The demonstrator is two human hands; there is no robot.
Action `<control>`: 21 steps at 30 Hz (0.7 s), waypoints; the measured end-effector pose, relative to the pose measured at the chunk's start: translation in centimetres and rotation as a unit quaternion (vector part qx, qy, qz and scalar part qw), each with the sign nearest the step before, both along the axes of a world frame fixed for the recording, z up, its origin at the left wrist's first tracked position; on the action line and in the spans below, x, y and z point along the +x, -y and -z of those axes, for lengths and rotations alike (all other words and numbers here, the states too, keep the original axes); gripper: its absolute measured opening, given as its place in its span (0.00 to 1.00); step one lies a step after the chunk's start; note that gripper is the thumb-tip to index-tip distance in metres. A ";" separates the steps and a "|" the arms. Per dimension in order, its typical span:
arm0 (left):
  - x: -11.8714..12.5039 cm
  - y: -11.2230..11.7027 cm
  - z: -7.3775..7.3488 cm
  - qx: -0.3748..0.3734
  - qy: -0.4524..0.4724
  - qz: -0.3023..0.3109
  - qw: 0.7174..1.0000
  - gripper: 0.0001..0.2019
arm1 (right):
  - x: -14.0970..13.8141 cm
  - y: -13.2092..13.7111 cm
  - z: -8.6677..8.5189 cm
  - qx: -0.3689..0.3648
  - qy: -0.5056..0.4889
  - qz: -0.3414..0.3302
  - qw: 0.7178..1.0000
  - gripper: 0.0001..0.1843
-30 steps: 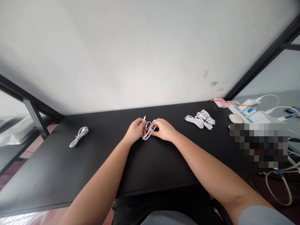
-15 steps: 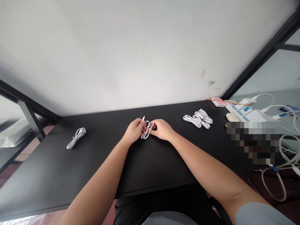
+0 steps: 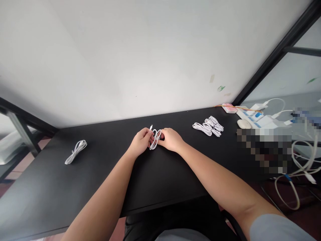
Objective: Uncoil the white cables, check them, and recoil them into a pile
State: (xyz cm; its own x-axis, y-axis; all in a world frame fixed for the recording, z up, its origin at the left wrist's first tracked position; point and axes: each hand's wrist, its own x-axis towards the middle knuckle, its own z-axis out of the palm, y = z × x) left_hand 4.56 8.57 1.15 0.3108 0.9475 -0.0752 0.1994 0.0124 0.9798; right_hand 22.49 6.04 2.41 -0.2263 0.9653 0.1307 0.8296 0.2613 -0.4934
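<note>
- Both hands are on it. The left hand [image 3: 140, 142] and the right hand [image 3: 170, 139] meet over the middle of the table. Their fingers are curled in, pinching a small coiled white cable [image 3: 155, 140] from either side.
- One plug end [image 3: 150, 127] pokes up past the left fingers. Whether the loops rest on the tabletop or sit just above it, I cannot tell.
- My read is that this is a light, soft, springy thing, and the loops would likely spring open if the pinch slackens. The smooth jacket may slip. The safest hold looks to be across the bundled middle, not the plug, where the joint could be strained.
- Underneath is a black table [image 3: 163, 177], flat and matt, with both forearms reaching in over its near edge.
- Out to the right, near the back edge, lies a pile of coiled cables [image 3: 208, 126] of the same white kind. Far to the left, well apart, a single coil [image 3: 75, 151] lies alone.
- At the right end are a white mouse [image 3: 243, 124] and a power strip [image 3: 253, 115], with loose leads [image 3: 296, 167] trailing off. A blurred patch hides part of that corner.
- A pale wall [image 3: 150, 60] stands behind, with a black frame post [image 3: 276, 53] at the right.
</note>
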 end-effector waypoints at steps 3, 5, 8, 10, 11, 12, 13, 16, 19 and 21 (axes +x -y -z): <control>0.0 0.0 0.0 0.000 -0.005 -0.002 1.000 0.13 | 0.0 -0.3 0.2 -0.032 -0.038 0.010 0.999 0.18; 0.0 0.1 -0.1 0.000 -0.004 0.000 1.000 0.13 | 0.1 -0.3 0.3 -0.045 -0.080 0.008 0.996 0.16; 0.1 0.2 -0.2 -0.002 0.005 0.006 1.000 0.14 | 0.2 -0.3 0.5 -0.064 -0.172 -0.007 0.983 0.12; 0.2 0.2 -0.3 0.000 0.012 0.005 1.000 0.14 | 0.2 -0.3 0.7 -0.074 -0.235 -0.020 0.969 0.11; 0.2 0.2 -0.3 0.002 0.015 0.000 1.000 0.14 | 0.3 -0.4 0.9 -0.077 -0.267 -0.025 0.960 0.11; 0.2 0.2 -0.3 0.006 0.017 -0.010 1.000 0.13 | 0.3 -0.5 1.1 -0.079 -0.302 -0.027 0.949 0.11; 0.2 0.1 -0.3 0.010 0.019 -0.022 1.000 0.13 | 0.4 -0.7 1.3 -0.081 -0.339 -0.026 0.937 0.11; -0.2 -0.1 -0.2 0.029 0.010 -0.066 0.997 0.13 | 0.7 -1.6 1.9 -0.082 -0.437 0.005 0.896 0.11; -0.7 -0.3 -0.2 0.063 -0.009 -0.119 0.991 0.13 | 1.4 -2.5 2.2 -0.055 -0.489 0.043 0.870 0.10; -1.1 -0.5 -0.2 0.087 -0.012 -0.161 0.983 0.13 | 2.0 -2.9 2.2 -0.015 -0.502 0.080 0.861 0.11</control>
